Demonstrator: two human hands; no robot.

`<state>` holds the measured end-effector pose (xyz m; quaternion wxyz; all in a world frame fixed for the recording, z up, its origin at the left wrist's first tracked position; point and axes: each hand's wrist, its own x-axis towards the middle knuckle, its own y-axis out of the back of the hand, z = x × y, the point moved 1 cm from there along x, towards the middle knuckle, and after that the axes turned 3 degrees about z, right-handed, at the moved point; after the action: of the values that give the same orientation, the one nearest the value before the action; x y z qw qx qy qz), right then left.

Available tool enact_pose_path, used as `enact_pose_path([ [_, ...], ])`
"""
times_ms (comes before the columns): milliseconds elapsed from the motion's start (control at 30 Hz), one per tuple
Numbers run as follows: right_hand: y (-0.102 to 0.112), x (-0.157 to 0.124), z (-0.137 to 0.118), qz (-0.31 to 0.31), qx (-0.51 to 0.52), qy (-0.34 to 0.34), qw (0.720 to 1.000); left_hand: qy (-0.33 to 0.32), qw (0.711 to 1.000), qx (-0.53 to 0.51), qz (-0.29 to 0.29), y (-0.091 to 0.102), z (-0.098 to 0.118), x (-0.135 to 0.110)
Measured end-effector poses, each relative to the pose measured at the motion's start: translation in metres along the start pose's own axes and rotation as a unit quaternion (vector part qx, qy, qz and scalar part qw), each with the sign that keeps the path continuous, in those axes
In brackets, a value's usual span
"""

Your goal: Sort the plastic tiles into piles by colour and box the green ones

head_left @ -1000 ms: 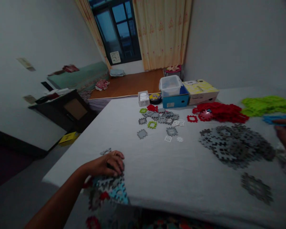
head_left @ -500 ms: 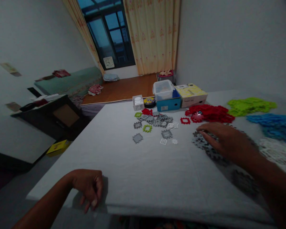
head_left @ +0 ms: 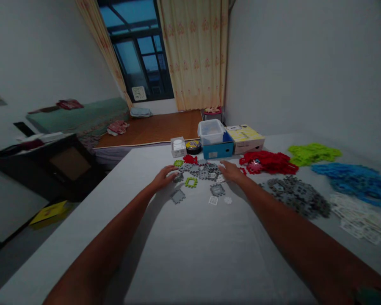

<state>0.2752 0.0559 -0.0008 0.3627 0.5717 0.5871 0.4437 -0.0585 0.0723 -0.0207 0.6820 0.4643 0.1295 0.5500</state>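
Observation:
A cluster of grey toothed plastic pieces (head_left: 205,171) lies on the white-covered table, flanked by my two hands. On its left side is my left hand (head_left: 164,178), fingers apart, its tips by a small dark grey piece (head_left: 179,178). My right hand (head_left: 231,172) reaches to the cluster's right side, fingers stretched out beside some white pieces (head_left: 220,178) that it partly covers. Nearer to me lie a green square frame (head_left: 191,182), a flat grey piece (head_left: 178,196), a grey frame piece (head_left: 217,189), a white lattice piece (head_left: 213,201) and a white flower-shaped piece (head_left: 228,200).
On the right are piles of red (head_left: 269,162), green (head_left: 314,153), blue (head_left: 357,180), grey (head_left: 296,195) and white pieces (head_left: 363,218). Along the back stand a blue box (head_left: 217,150) with a clear container (head_left: 211,130), a yellow box (head_left: 246,140), a round tin (head_left: 193,147) and a white box (head_left: 178,147).
My right hand has left the grey pile on the right and moved left to the central cluster. My left hand has gone from the table's front edge forward to the cluster's left side.

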Motion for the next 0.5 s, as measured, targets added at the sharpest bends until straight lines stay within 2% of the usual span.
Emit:
enact_pose_path([
  [133, -0.032, 0.019, -0.007, 0.023, -0.007, -0.059, 0.998, -0.004, 0.998, 0.067, -0.008, -0.022, -0.026, 0.057],
  [200, -0.044, 0.027, -0.011, 0.033, -0.005, -0.08, 0.996, -0.005, 0.996, 0.084, -0.016, -0.037, -0.028, 0.079],
  [267, -0.052, 0.034, -0.014, 0.035, -0.005, -0.065, 0.997, -0.004, 0.993, 0.113, -0.03, -0.05, -0.025, 0.094],
  [367, -0.059, 0.041, -0.02, 0.035, -0.015, -0.011, 0.999, -0.044, 0.988, 0.135, -0.063, -0.065, -0.017, 0.098],
  [500, -0.063, 0.03, -0.022, 0.028, -0.03, 0.065, 0.997, -0.114, 0.983, 0.114, -0.089, -0.065, -0.004, 0.073],
])
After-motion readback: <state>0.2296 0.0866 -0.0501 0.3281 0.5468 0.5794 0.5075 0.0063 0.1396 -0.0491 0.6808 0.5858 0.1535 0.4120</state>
